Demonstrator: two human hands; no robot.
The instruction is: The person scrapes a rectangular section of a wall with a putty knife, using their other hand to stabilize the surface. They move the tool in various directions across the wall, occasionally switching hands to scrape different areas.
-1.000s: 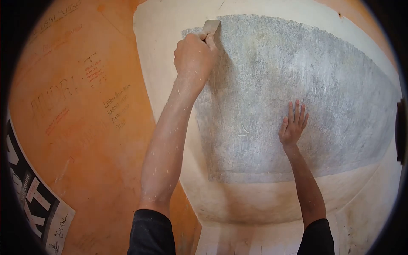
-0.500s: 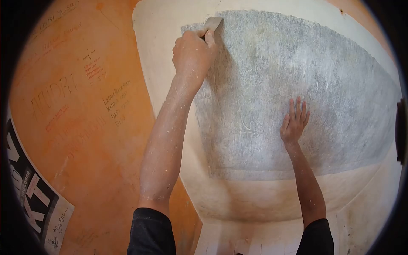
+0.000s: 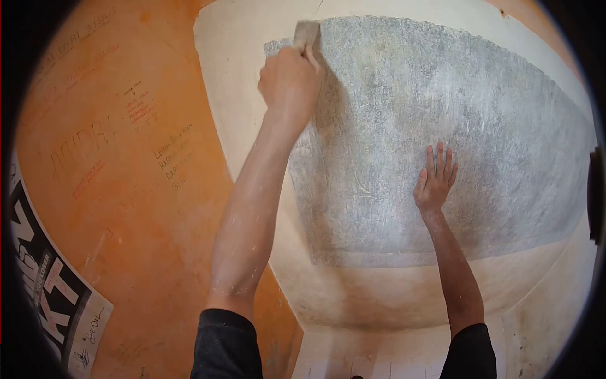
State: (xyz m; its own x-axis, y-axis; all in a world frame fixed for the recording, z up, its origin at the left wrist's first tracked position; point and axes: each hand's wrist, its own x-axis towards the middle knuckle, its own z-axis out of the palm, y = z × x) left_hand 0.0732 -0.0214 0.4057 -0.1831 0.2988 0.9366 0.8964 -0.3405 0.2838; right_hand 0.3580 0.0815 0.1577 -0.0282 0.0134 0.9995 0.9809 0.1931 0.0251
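My left hand (image 3: 291,79) is raised high and closed around a scraper (image 3: 307,33). Its flat blade lies at the upper left border of a rough grey patch (image 3: 391,95), where the grey meets cream paint. The handle is hidden in my fist. Lower and to the right, my right hand (image 3: 435,180) is spread flat against the grey patch, fingers apart and pointing up, holding nothing. White specks dot both forearms.
Cream painted surface (image 3: 230,69) borders the grey patch. An orange wall (image 3: 151,234) with handwriting meets it at the left. A black-and-white poster (image 3: 53,281) hangs at lower left. A dark object (image 3: 595,196) stands at the far right edge.
The scraper has shifted slightly left, and its blade has turned from leaning right to nearly upright. My right hand stays in place on the wall.
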